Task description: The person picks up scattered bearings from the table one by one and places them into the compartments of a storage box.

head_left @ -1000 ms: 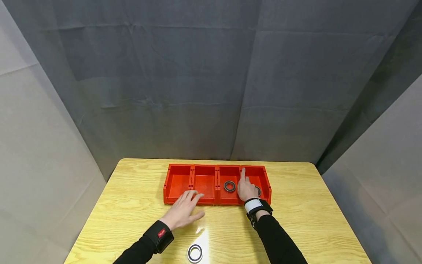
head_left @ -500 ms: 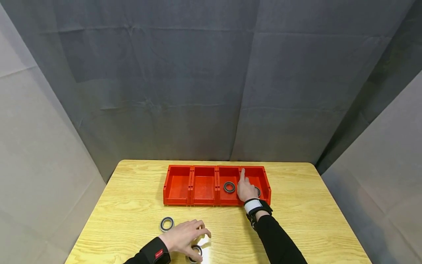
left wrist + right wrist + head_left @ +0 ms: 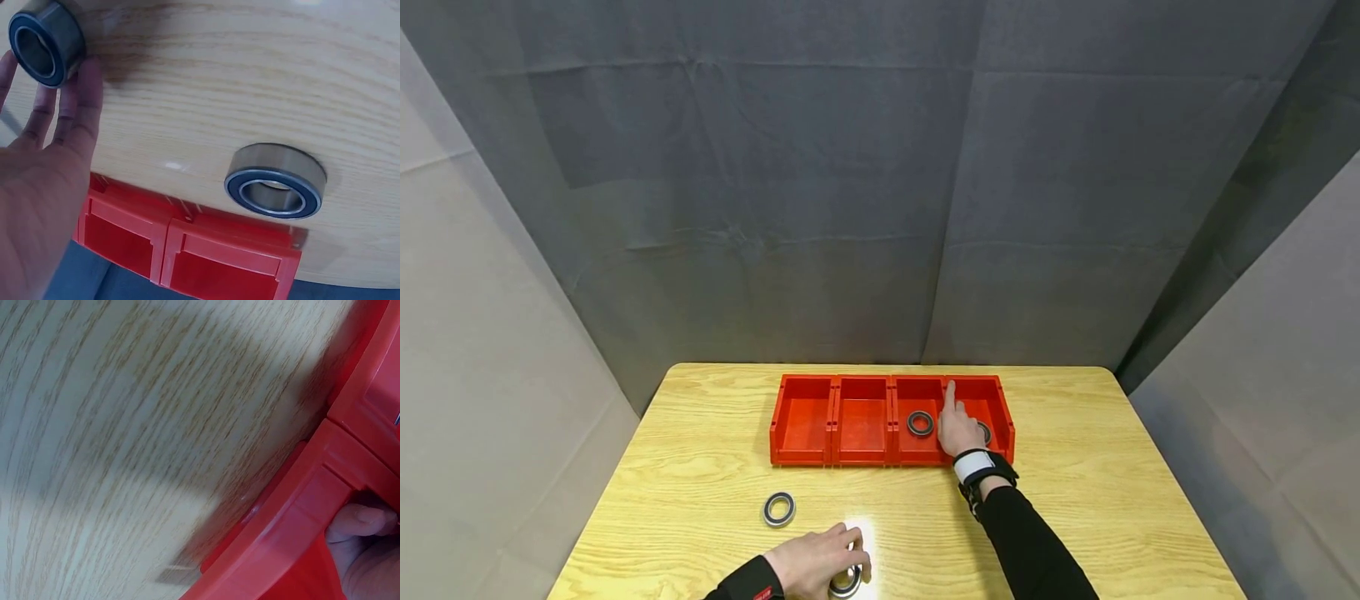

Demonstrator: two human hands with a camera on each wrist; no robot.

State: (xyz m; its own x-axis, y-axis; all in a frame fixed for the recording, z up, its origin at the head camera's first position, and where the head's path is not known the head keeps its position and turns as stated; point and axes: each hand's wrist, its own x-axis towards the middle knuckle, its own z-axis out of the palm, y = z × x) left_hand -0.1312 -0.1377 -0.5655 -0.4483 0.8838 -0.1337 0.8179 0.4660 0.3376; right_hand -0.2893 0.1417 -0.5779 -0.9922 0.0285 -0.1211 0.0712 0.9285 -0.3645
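Note:
Near the table's front edge my left hand [image 3: 820, 566] bends its fingers over a ball bearing [image 3: 844, 582]; in the left wrist view the fingers [image 3: 87, 94] touch that bearing [image 3: 47, 44] at its side. A second bearing [image 3: 778, 509] lies flat on the wood to the left of this hand. My right hand [image 3: 960, 429] grips the red compartment tray [image 3: 861, 457] at its rightmost divider, index finger straight along the top, other fingers curled. Two more bearings are in the tray: one [image 3: 921, 423] in the third compartment, another [image 3: 984, 432] in the rightmost, partly hidden by the right hand.
Beneath everything is a light wooden table [image 3: 700, 467]. Dark grey fabric [image 3: 760, 208] hangs behind its far edge, and pale panels [image 3: 490, 333] stand at both sides. The tray's left compartment [image 3: 805, 412] shows bare red plastic.
My left hand has drawn back from the tray toward the front edge, uncovering a bearing on the table, and closed round the nearer bearing. The right hand stays at the tray.

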